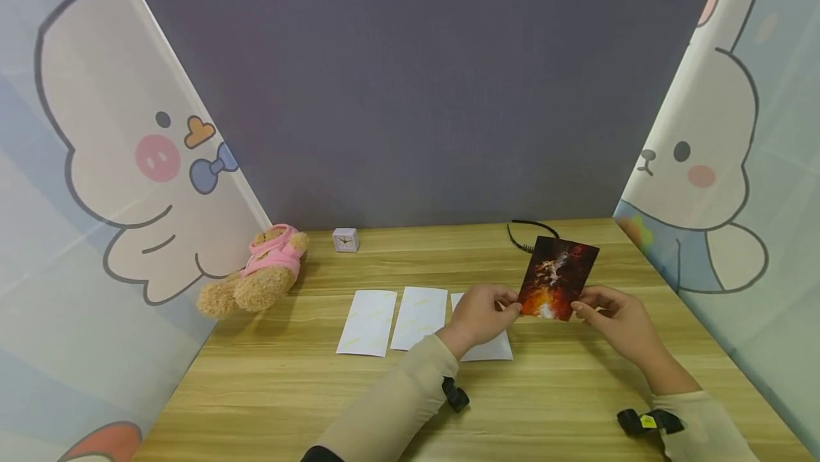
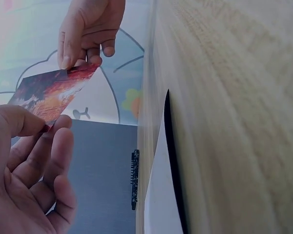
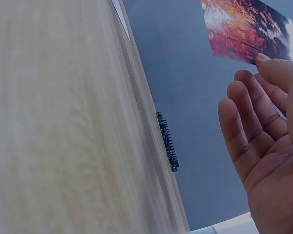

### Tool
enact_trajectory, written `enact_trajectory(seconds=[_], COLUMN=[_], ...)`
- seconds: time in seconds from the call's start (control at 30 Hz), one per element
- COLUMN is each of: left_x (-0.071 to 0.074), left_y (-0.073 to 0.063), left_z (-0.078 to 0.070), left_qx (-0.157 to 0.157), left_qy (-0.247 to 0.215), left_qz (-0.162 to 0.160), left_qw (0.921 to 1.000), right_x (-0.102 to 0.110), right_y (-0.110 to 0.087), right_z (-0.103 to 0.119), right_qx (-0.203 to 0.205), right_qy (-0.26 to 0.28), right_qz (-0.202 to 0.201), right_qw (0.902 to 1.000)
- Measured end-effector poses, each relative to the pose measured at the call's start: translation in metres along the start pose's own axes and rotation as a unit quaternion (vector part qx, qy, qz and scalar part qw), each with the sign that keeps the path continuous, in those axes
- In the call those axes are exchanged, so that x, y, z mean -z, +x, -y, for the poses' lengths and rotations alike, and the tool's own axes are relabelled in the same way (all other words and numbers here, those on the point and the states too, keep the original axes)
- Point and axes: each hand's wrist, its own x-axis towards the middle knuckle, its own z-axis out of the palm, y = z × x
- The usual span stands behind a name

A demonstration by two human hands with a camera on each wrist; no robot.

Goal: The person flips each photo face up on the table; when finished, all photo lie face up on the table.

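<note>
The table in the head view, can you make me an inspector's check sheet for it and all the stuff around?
Surface: table, wood-grained.
Job's things: dark red-orange picture, held above the table; three white sheets in a row, one partly hidden by the left hand.
Clutter: plush toy in pink, small clock, black headband, all towards the back.
Hands: left pinches the picture's lower left corner; right hand pinches its lower right.
Cables: nothing seen.
Surroundings: grey backdrop, cartoon panels at both sides.
</note>
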Motion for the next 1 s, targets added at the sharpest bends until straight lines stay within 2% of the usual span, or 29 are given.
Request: enact_trajectory(seconds=[0.33,0.43,0.53,0.63,0.7,0.8,1.0], left_x=[0.005,0.007,0.007,0.007,0.008,0.008,0.008], left_y=[0.002,0.002,0.003,0.003,0.003,0.003,0.003], left_z=[0.002,0.002,0.002,0.003,0.003,0.003,0.004], left_qx=[-0.003,-0.004,-0.007,-0.008,-0.008,-0.007,-0.015], left_qy=[0.020,0.025,0.027,0.028,0.027,0.027,0.039], left_qz=[-0.043,-0.051,-0.060,-0.064,-0.062,-0.059,-0.052], left_qw=[0.9989,0.9984,0.9978,0.9975,0.9977,0.9979,0.9978], right_x=[0.003,0.006,0.007,0.008,0.008,0.009,0.010], right_y=[0.002,0.003,0.003,0.003,0.004,0.004,0.003], right_z=[0.004,0.004,0.003,0.002,0.001,0.002,0.004], right_qx=[0.021,0.027,0.042,0.051,0.052,0.045,0.020], right_qy=[0.058,0.095,0.163,0.236,0.264,0.270,0.225], right_qz=[-0.005,-0.009,-0.012,-0.015,-0.018,-0.022,-0.021], right_qw=[0.9981,0.9951,0.9857,0.9704,0.9629,0.9616,0.9740])
